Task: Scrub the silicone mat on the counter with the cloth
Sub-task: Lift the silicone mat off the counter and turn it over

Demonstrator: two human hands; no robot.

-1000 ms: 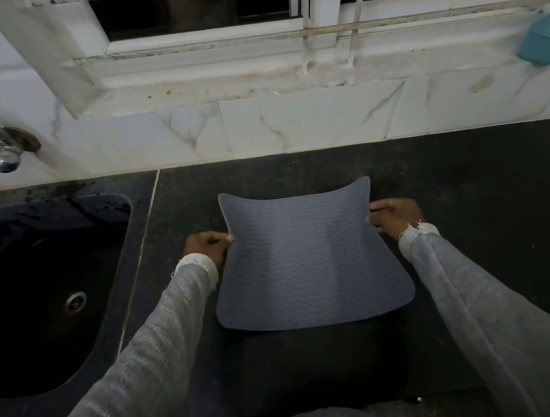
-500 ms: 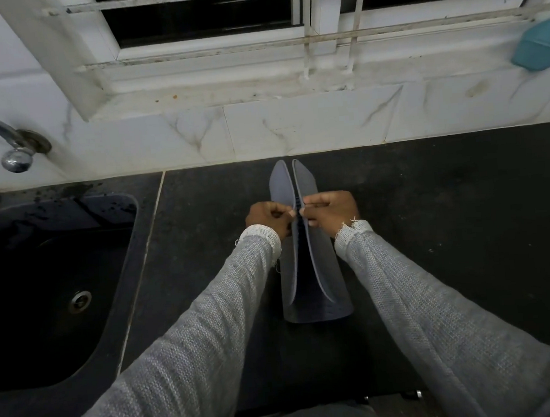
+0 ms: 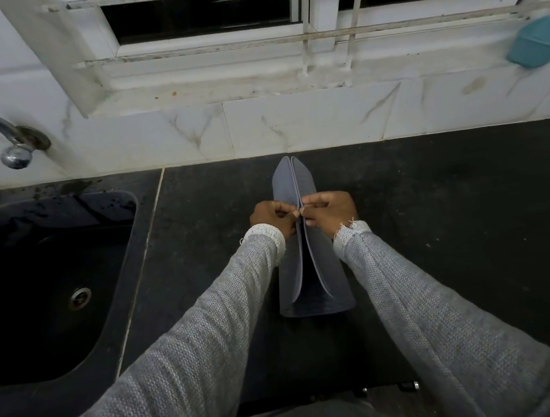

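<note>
Mat [image 3: 307, 264], lying open a second ago, now stands folded in half on the dark counter [image 3: 447, 228], left hand [image 3: 273, 220] and right hand [image 3: 327, 214] pinching its raised edges together, so scrubbing seems finished.

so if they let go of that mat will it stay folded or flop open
Probably flops open: the mat is bent in a soft curve, not creased, with both hands, left and right, pinching its edges together. It looks floppy and light. Its textured surface likely grips the counter rather than sliding.
</note>
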